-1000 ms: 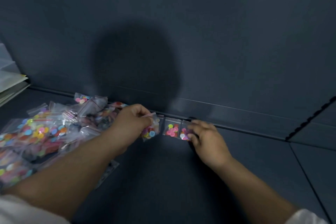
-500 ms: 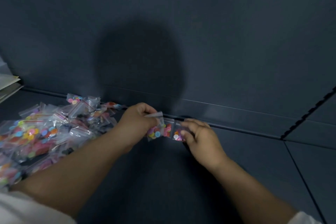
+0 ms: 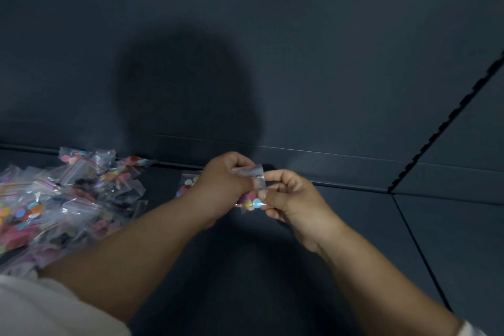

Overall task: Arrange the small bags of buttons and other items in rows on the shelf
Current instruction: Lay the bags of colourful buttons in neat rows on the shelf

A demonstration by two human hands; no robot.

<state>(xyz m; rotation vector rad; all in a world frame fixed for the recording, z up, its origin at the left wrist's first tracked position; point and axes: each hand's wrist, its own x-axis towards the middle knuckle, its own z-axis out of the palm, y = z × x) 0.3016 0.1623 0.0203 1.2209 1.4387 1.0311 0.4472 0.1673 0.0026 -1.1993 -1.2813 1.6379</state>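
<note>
My left hand point(image 3: 221, 185) and right hand point(image 3: 291, 199) both pinch one button bag point(image 3: 252, 194) — fingers curled. The loose pile point(image 3: 62, 199) lies left on the shelf point(image 3: 272, 267).

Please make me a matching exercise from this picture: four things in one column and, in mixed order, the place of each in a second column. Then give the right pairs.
Things
1. pile of bags
2. bag with a blue button
3. half-hidden bag
4. round shadow

Places
A. on the back wall
B. pinched between the left hand and the right hand
C. lying on the shelf just behind the left hand
D. heaped on the shelf, far left in view

Pairs: 1-D, 2-B, 3-C, 4-A
</note>
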